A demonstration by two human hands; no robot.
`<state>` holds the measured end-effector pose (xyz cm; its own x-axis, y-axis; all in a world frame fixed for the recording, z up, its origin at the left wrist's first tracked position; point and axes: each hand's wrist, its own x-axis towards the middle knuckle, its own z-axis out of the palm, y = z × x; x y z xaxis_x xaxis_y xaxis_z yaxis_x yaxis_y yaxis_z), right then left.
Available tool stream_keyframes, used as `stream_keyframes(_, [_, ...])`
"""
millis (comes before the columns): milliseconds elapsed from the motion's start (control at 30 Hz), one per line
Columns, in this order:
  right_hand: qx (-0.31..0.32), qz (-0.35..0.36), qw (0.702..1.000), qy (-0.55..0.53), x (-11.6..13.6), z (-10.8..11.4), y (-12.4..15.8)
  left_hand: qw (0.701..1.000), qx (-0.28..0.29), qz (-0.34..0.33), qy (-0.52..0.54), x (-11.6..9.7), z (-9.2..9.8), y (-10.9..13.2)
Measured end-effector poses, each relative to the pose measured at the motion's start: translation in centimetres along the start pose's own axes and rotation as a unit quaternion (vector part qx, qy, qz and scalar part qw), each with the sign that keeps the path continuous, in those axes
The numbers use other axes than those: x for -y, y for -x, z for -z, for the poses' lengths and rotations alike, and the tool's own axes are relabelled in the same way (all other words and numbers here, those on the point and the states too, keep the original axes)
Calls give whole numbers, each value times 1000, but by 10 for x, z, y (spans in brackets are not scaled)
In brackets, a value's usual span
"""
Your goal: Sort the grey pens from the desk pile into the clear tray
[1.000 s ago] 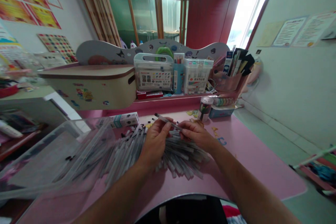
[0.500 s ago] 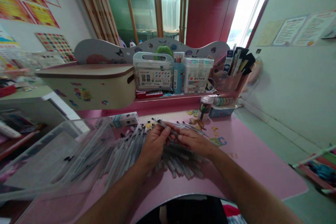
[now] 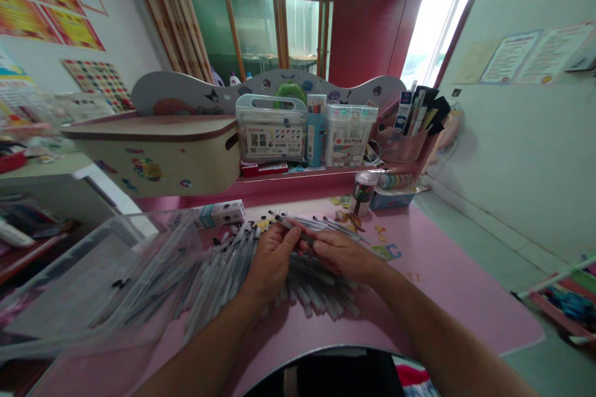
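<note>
A big heap of grey pens (image 3: pixel 218 273) with black caps lies spread across the pink desk (image 3: pixel 442 285). My left hand (image 3: pixel 270 260) rests on the heap with its fingers curled round one pen (image 3: pixel 286 223) that sticks out up and to the left. My right hand (image 3: pixel 342 254) lies just beside it, fingers bent and pinching the same pen's other end over the pile. A few more pens (image 3: pixel 339 227) fan out past my right fingers.
A clear plastic bin (image 3: pixel 84 285) stands at the left, against the heap. A small white box (image 3: pixel 218 213), a small jar (image 3: pixel 363 192) and a raised shelf with marker cases (image 3: pixel 272 130) stand behind. The desk's front edge curves in near my body.
Both hands have come down from holding the pen above the heap to resting on it. More pens now show beyond my right fingers.
</note>
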<state>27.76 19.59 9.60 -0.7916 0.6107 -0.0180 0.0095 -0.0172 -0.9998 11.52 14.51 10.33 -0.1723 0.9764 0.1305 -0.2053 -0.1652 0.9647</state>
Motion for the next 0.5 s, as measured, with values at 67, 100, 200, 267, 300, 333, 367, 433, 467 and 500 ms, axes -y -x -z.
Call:
stream_keyframes(67, [30,-38,994,-95,-3,1,2,1000,20,4,6,-2,0,1])
stream_keyframes(100, [47,-54,989,-133,-3,2,3,999,30,4,12,-3,1,1])
stream_keyframes(200, [89,-92,971,-203,-4,4,5,998,55,3,31,-6,1,1])
stream_keyframes(267, [98,-107,965,-219,-4,4,4,997,65,2,31,-8,2,1])
stream_keyframes(300, [98,-110,964,-221,-5,4,4,997,66,1,26,-8,2,0])
stream_keyframes(333, [97,-111,964,-220,-5,4,3,998,64,0,18,-8,2,0])
stream_keyframes(367, [92,-109,966,-215,-6,3,2,998,59,0,11,-7,2,0])
stream_keyframes(433, [66,-92,976,-186,-7,1,-1,999,36,3,5,-6,2,-1])
stream_keyframes(467, [47,-76,984,-156,-6,0,-2,1000,21,6,7,-4,2,-1])
stream_keyframes(500, [26,-54,992,-114,-5,-2,-3,1000,5,11,11,-3,2,-2])
